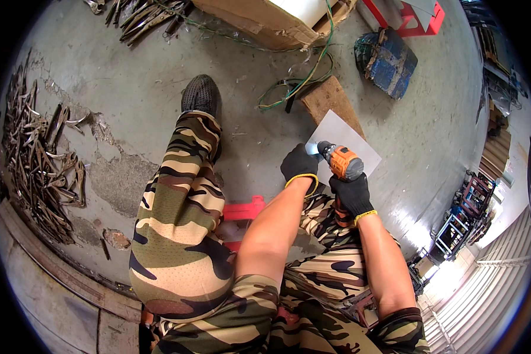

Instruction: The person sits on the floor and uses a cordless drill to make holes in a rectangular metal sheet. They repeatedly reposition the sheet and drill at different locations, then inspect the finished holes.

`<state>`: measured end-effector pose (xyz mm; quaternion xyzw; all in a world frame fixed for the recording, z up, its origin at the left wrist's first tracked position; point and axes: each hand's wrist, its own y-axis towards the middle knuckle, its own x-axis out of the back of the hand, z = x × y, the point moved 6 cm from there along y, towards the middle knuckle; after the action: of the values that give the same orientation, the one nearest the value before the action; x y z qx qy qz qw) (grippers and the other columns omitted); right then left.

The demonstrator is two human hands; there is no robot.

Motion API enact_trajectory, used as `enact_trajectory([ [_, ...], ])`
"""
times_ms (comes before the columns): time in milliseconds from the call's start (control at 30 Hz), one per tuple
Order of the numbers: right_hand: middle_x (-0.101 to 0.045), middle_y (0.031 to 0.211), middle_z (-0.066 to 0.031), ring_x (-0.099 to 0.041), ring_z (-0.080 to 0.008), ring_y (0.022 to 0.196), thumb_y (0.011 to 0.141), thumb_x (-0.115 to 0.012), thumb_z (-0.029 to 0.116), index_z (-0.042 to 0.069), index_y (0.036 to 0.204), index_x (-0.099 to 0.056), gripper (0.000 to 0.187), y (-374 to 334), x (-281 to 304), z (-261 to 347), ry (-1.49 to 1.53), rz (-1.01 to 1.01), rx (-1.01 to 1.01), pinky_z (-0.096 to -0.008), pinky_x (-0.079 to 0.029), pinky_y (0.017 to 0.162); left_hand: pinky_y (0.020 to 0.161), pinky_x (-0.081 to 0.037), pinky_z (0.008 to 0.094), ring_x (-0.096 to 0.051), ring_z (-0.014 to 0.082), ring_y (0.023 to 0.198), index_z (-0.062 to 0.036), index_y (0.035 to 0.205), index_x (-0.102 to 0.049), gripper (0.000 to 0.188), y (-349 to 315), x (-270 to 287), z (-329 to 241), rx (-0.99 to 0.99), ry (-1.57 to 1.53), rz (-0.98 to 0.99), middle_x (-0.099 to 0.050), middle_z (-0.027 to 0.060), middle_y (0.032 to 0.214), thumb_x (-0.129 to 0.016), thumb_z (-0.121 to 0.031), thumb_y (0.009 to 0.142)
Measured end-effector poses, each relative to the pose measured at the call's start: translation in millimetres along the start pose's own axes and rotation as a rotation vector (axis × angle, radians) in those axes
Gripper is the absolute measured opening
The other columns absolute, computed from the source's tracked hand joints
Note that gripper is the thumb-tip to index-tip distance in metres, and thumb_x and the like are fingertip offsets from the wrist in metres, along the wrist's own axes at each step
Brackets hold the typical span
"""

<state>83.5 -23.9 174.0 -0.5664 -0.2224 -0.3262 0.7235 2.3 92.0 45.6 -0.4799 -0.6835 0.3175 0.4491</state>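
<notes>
My right hand (351,195), in a black glove with a yellow cuff, is wrapped round the handle of an orange and black cordless drill (343,161). The drill's light falls on the left corner of a flat, pale grey sheet (360,152), where its chuck points. My left hand (300,163), gloved alike, is closed at that same corner, its fingertips partly hidden beside the chuck. Beneath the sheet lies a wooden board (331,101), sticking out at the far side. The drill's bit and the spot it meets are too small to make out.
A green cable (327,56) loops beside the board, below a cardboard box (265,23). A worn blue block-like object (388,62) stands right of it. Metal hand tools (41,159) are heaped at the left. A red plastic stool (242,211) shows between my legs.
</notes>
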Motion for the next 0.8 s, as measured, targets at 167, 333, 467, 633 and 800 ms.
enact_trajectory([
  [167, -0.069, 0.073, -0.0199, -0.070, -0.0354, 0.072, 0.075, -0.071, 0.025, -0.002, 0.085, -0.069, 0.029, -3, 0, 4, 0.021, -0.009, -0.012, -0.0420, -0.054, 0.067, 0.085, -0.054, 0.0465, -0.069, 0.0370, 0.101, -0.0136, 0.108, -0.069, 0.038, -1, 2, -1, -0.002, -0.001, 0.001, -0.073, 0.0164, 0.105, -0.068, -0.043, 0.082],
  [333, -0.070, 0.075, -0.0198, -0.071, -0.0350, 0.074, 0.074, -0.072, 0.025, -0.002, 0.087, -0.070, 0.030, -3, -2, 0, 0.035, -0.013, -0.065, -0.0416, -0.054, 0.068, 0.085, -0.054, 0.0465, -0.069, 0.0367, 0.101, -0.0137, 0.107, -0.068, 0.038, 0, 0, 0, 0.004, 0.004, -0.003, -0.073, 0.0160, 0.106, -0.068, -0.043, 0.082],
  [467, -0.071, 0.077, -0.0202, -0.072, -0.0350, 0.076, 0.074, -0.072, 0.025, -0.002, 0.088, -0.071, 0.031, -1, -5, -5, 0.069, -0.007, -0.050, -0.0420, -0.054, 0.069, 0.085, -0.054, 0.0465, -0.068, 0.0364, 0.101, -0.0138, 0.107, -0.068, 0.038, 2, -3, 2, 0.000, -0.003, -0.006, -0.073, 0.0158, 0.106, -0.067, -0.043, 0.082],
  [633, -0.070, 0.077, -0.0209, -0.072, -0.0361, 0.077, 0.075, -0.071, 0.026, -0.002, 0.088, -0.070, 0.030, -2, -3, 0, 0.032, -0.007, -0.046, -0.0423, -0.054, 0.069, 0.085, -0.054, 0.0466, -0.069, 0.0369, 0.101, -0.0138, 0.107, -0.068, 0.039, 1, 0, 0, 0.001, 0.000, -0.004, -0.073, 0.0161, 0.105, -0.067, -0.044, 0.082],
  [800, -0.070, 0.077, -0.0214, -0.071, -0.0371, 0.077, 0.075, -0.071, 0.025, -0.001, 0.087, -0.070, 0.029, 1, -5, 6, -0.037, 0.005, -0.042, -0.0429, -0.054, 0.069, 0.084, -0.054, 0.0470, -0.068, 0.0374, 0.101, -0.0129, 0.106, -0.068, 0.039, 1, -1, 1, -0.007, -0.010, -0.009, -0.072, 0.0169, 0.105, -0.067, -0.044, 0.083],
])
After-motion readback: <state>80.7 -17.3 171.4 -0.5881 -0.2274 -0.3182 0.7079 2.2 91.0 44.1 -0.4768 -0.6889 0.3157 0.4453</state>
